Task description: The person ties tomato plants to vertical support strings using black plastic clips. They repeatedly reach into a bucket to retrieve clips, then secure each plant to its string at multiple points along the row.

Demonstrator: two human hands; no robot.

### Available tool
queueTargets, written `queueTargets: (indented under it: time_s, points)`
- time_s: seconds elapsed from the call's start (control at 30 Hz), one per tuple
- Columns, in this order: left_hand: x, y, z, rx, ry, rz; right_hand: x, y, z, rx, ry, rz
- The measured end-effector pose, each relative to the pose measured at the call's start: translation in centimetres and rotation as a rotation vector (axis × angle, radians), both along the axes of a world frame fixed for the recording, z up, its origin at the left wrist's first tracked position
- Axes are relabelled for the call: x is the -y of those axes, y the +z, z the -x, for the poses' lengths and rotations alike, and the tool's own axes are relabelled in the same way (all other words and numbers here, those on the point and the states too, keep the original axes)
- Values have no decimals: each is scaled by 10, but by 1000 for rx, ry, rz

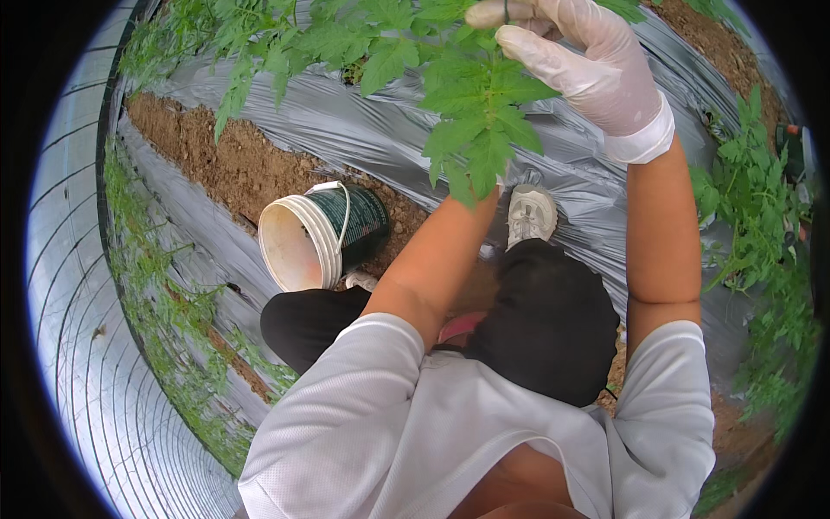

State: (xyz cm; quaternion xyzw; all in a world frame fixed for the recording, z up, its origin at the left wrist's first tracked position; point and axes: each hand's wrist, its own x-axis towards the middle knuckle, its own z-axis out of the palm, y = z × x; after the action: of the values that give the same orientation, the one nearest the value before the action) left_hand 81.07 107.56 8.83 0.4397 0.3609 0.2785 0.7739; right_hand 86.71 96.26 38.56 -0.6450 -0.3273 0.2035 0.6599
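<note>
My right hand (pixel 577 52), in a thin whitish disposable glove, is raised at the top edge among tomato foliage. A thin dark strand (pixel 506 10) runs between its thumb and fingers; whether it is string or stem is unclear. Just below the fingertips hangs a green tomato leaf (pixel 489 110). My left forearm (pixel 441 259) reaches up beneath that leaf, which hides my left hand apart from a sliver of pale glove at the wrist. More tomato plants (pixel 382 45) spread along the top of the view.
A green-and-white plastic bucket (pixel 301 243) lies on its side on bare soil (pixel 214 156), its handle up. Silver plastic mulch film (pixel 363 123) covers the beds. Tomato plants (pixel 752 194) stand at right, and the ribbed greenhouse wall (pixel 84 259) curves along the left.
</note>
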Motion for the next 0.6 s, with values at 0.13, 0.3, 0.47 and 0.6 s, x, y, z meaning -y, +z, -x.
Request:
queueTargets:
  time_s: [0.13,0.3,0.47,0.6]
  points:
    - [0,-7,-2,-11,15,10,-4,-16,-6,156,-67,-143]
    - [-1,6,-4,-48,42,80,5,-40,7,318,-35,-170]
    - [-6,42,-3,144,-2,276,-34,-29,-4,475,-290,-205]
    - [-6,58,-5,99,-24,286,-48,-9,-19,355,-70,-200]
